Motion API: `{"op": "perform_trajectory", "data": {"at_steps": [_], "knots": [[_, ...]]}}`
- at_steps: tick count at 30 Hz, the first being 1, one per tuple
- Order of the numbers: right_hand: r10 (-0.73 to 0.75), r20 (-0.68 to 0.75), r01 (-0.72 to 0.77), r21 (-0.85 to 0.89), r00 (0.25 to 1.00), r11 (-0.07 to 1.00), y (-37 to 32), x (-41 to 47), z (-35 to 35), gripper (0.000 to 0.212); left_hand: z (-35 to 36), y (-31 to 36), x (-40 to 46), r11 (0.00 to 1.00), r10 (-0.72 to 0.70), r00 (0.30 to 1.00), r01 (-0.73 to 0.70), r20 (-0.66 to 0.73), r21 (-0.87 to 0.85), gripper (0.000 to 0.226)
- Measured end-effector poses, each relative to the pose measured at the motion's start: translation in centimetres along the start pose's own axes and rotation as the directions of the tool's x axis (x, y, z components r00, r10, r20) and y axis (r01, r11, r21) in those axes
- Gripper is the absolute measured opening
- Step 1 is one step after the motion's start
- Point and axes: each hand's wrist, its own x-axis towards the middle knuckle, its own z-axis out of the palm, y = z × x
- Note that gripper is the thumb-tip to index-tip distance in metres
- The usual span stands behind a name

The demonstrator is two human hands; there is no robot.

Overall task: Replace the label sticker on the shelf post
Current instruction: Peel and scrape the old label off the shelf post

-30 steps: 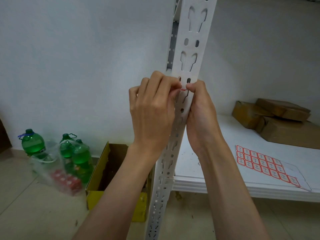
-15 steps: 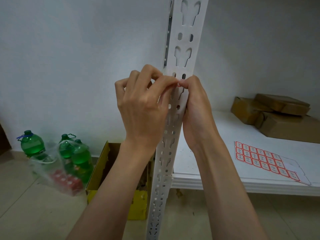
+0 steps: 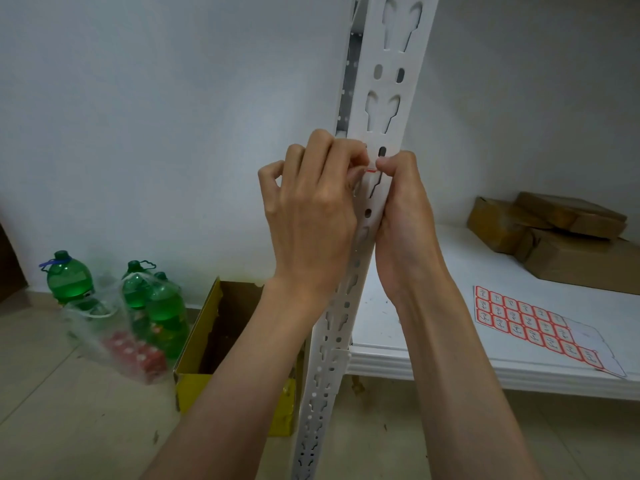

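A white slotted shelf post stands upright in the middle of the view. A small label sticker shows only as a thin red edge on the post's face. My left hand has its fingers curled, and the fingertips pinch the sticker's left end. My right hand wraps the post from the right, its thumb pressing by the sticker's right end. A sheet of red-bordered stickers lies on the white shelf to the right.
Brown cardboard parcels are stacked at the shelf's back right. On the floor to the left sit green bottles, a clear bag with red packs, and an open yellow box beside the post.
The view shifted slightly, so the hands sit a little higher and to the right. A red edge of the sticker shows again between the fingertips. Both hands stay on the post.
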Motion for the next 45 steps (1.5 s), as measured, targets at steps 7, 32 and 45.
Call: {"op": "perform_trajectory", "data": {"at_steps": [7,32,45], "knots": [[-0.006,0.008,0.006,0.020,1.000,1.000,0.1,0.1,-0.3,0.047,-0.4,-1.6,0.5,0.991,0.065,0.996,-0.071,-0.059,-0.114,0.011],[0.008,-0.072,-0.008,0.000,0.997,1.000,-0.4,-0.4,0.9,0.072,0.4,0.2,0.6,0.994,0.032,0.994,-0.042,0.104,0.100,0.014],[-0.059,-0.082,0.047,-0.142,0.995,0.989,-0.7,-1.3,0.2,0.011,-0.6,-1.6,1.6,0.857,-0.284,0.956,0.288,0.076,-0.427,0.007]]}}
